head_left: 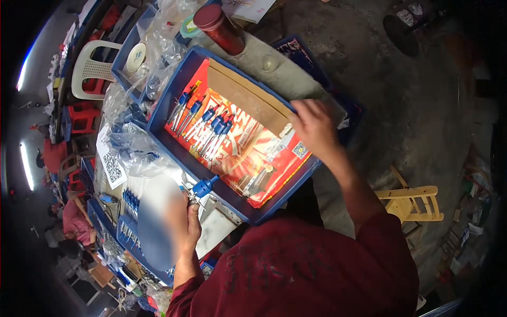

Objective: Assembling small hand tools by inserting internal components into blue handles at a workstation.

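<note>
My left hand (191, 230) is closed on a blue-bodied metal piece (204, 186), a short blue cylinder with a thin stem and silvery metal at its other end. It is held just outside the near left rim of a blue plastic bin (177, 157). Curled over the bin's right rim are the fingers of my right hand (316, 127). Several similar pieces with blue bodies and silvery shafts (208, 119) lie in a row in the bin, on a red and yellow printed sheet (248, 164). A blurred patch hides part of the area beside my left hand.
A dark red canister (219, 29) stands on the grey bench (274, 63) beyond the bin. Clear plastic bags (140, 150) and a white printed sheet (110, 161) lie left. Further off are a white chair (92, 68), a wooden chair (409, 205) and people at work.
</note>
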Tool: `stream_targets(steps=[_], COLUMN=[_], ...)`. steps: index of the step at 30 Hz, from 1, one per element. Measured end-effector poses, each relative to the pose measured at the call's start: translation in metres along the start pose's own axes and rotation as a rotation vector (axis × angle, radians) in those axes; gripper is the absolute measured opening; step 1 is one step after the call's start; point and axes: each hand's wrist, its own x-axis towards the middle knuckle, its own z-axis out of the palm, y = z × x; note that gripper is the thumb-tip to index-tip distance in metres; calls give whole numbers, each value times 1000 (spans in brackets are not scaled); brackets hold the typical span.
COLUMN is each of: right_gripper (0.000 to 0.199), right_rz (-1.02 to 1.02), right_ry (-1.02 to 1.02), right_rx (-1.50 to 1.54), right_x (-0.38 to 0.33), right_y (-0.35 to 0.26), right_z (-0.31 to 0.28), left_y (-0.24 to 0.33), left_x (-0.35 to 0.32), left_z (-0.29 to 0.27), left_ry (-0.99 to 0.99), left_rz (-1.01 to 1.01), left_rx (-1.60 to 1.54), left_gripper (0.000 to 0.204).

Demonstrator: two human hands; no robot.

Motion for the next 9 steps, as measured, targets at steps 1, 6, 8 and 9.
stream_targets(steps=[1, 6, 8, 9], right_gripper=[22, 28, 31, 33], right_rz=[20, 38, 3, 2], right_ry=[-140, -215, -212, -202], right_rx=[-173, -240, -205, -190], right_x=[0, -10, -19, -24], right_y=[-2, -20, -24, -25], right_z=[9, 32, 42, 50], left_y=[1, 1, 0, -1], left_x=[1, 1, -1, -1], left_z=[1, 4, 4, 5], left_ry=[-8, -19, -23, -31], left_rz=[5, -24, -12, -24], left_rx=[10, -10, 4, 10], left_gripper=[24, 25, 26, 27])
